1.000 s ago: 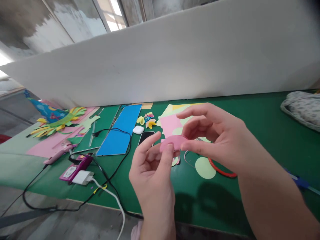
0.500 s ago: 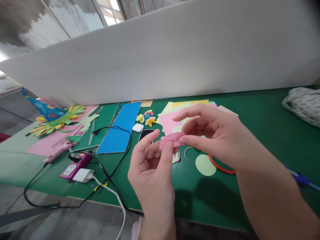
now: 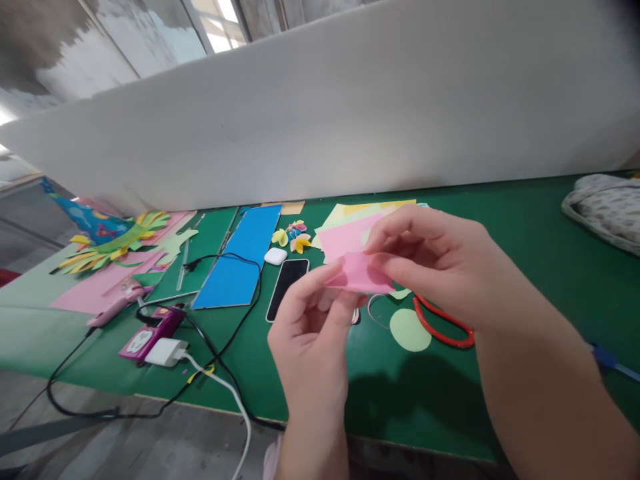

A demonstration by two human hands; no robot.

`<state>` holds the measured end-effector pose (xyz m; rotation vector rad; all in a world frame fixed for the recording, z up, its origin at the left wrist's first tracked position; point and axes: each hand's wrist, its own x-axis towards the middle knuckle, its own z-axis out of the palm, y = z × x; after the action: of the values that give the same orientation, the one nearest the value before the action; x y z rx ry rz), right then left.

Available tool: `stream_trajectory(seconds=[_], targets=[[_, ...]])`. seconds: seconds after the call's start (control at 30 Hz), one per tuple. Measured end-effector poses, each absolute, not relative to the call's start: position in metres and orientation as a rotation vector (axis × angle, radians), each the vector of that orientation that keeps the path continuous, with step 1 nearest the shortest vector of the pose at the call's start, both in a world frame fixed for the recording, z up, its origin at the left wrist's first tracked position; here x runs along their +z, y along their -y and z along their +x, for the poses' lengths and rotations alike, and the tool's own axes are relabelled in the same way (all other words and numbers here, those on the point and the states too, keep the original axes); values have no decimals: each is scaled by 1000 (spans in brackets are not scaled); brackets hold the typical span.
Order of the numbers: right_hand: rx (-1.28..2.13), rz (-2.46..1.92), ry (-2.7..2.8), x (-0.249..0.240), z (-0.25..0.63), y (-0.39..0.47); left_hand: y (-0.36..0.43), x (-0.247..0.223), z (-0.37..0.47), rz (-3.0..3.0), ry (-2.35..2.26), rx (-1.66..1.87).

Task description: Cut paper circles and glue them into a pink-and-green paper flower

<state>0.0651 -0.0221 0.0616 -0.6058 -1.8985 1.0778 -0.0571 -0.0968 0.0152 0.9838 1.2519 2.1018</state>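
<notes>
- A small pink paper piece (image 3: 361,274) is pinched between left hand (image 3: 311,337) and right hand (image 3: 440,263), above the green worktop (image 3: 525,227).
- A phone (image 3: 287,280) lies at about ten o'clock; the piece is possibly folded.

Pink piece (image 3: 361,275): thin matt paper, smooth, pinched between both hands. Table (image 3: 500,220): green matt covering, smooth. Phone (image 3: 287,280): glossy black glass. Blue sheet (image 3: 240,260): smooth matt paper. Scissor handles (image 3: 443,327): glossy red plastic. Charger (image 3: 165,353): glossy white plastic.
</notes>
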Motion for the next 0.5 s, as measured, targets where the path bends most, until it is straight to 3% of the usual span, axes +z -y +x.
stream_trajectory(seconds=[0.2, 0.5], targets=[[739, -647, 2028, 66, 66, 24, 94, 15, -59, 867, -1198, 2107], [855, -358, 2295, 59, 74, 8, 97, 10, -66, 819, -1293, 2065]])
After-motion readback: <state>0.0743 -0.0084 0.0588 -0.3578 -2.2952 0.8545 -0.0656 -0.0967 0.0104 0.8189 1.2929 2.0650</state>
